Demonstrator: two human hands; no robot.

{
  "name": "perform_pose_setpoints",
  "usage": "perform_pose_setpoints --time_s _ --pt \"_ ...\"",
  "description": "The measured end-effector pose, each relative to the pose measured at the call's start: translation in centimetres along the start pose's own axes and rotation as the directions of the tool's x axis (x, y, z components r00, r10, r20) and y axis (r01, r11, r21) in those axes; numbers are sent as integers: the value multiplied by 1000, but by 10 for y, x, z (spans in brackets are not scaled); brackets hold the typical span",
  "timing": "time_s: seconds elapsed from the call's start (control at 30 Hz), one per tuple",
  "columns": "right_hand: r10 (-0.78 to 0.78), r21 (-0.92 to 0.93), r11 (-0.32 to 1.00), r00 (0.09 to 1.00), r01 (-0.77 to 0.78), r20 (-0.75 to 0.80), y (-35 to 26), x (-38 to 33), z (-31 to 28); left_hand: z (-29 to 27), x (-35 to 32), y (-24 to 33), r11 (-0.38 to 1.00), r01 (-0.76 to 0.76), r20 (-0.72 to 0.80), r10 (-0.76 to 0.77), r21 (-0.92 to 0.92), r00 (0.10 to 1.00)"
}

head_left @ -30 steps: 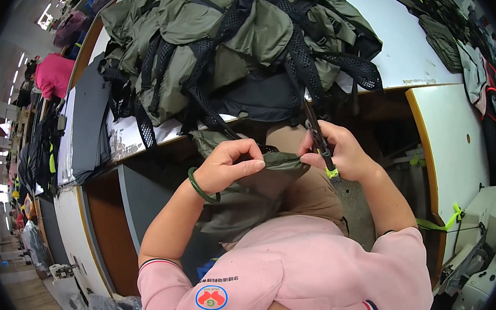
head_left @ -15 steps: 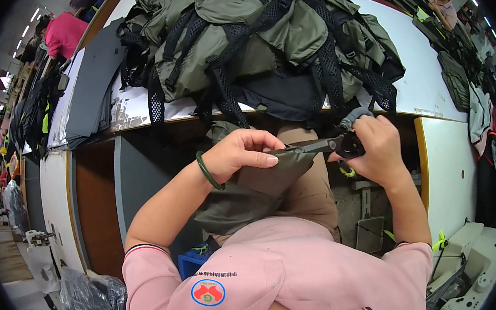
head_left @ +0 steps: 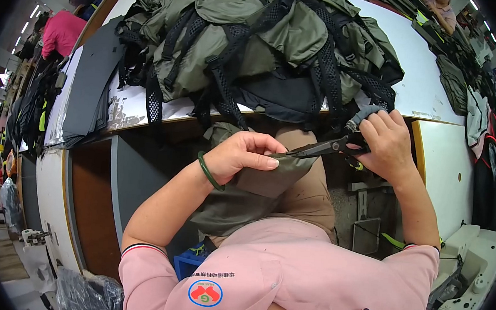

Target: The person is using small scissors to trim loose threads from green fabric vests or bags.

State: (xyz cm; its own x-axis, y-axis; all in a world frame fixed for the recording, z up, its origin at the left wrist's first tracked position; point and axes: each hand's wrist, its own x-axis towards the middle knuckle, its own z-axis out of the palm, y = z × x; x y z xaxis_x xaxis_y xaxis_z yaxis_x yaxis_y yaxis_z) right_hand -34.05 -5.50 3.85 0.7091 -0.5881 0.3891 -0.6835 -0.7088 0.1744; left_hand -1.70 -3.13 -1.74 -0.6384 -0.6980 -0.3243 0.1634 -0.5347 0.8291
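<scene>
My left hand [head_left: 248,155] pinches the upper edge of an olive-green fabric piece [head_left: 275,178] between thumb and fingers. The cloth hangs down over my lap. In my right hand [head_left: 384,143] is a pair of black scissors [head_left: 328,147], its handles wrapped in grey material. The blades point left and lie along the cloth's top edge, close to my left fingertips. Whether they cut into the fabric I cannot tell.
Olive backpacks [head_left: 222,40] with black mesh straps are heaped on the white table [head_left: 425,82] in front. Dark grey flat panels [head_left: 89,82] lie at its left. A sewing machine [head_left: 479,275] stands at the lower right. A person in pink [head_left: 63,33] is at the far left.
My right hand has moved slightly right and up with the scissors, and the blades look more closed. My left hand keeps its pinch on the cloth.
</scene>
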Motion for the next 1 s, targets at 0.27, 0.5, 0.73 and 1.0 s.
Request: perform_pose_setpoints --time_s 0.27,0.5,0.73,1.0 --pt "-11 -40 999 1000 10 -25 0 0 5 -2 0 -2 1000 -2 11 2 6 1000" --pt "3 45 999 999 -2 -44 0 0 10 -3 -1 -2 999 -41 3 41 2 999" --pt "-18 21 1000 999 19 -47 -1 4 14 -1 -4 -1 1000 -14 10 15 -21 1000" --pt "269 301 915 962 -268 39 -10 6 13 0 -3 -2 1000 -1 11 1 0 1000"
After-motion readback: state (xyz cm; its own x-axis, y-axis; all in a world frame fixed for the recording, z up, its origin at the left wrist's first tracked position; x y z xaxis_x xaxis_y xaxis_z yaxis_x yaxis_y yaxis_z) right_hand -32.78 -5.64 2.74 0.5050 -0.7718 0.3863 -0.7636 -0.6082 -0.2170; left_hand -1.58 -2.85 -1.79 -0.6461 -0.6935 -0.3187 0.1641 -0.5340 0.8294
